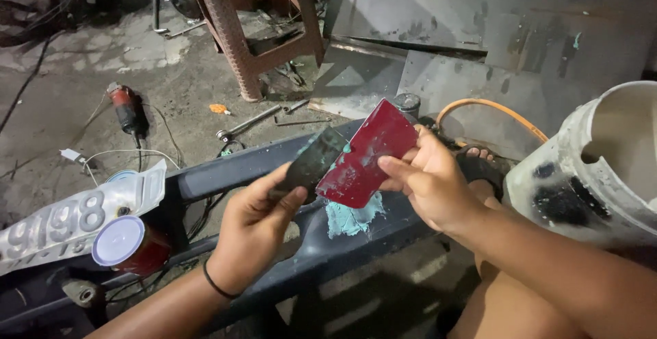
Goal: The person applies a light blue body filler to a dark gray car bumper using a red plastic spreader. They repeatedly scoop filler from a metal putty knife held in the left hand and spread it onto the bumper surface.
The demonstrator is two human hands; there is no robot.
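My right hand [431,181] pinches a flat red plastic spreader [366,154] by its lower right edge. My left hand [256,226] holds a dark scraper blade [316,161] whose tip lies against the red spreader's left edge. Both tools carry smears of pale green filler. Beneath them a patch of the same green filler [352,217] sits on a dark blue-black vehicle panel [226,171] that runs across the view. A black band circles my left wrist.
A red can with a white lid [123,243] and a white number plate [68,222] rest on the panel at left. A dirty white bucket [595,168] stands at right. On the concrete floor lie an angle grinder [126,109], a rusty stool [253,31], metal sheets [479,17] and an orange hose [493,109].
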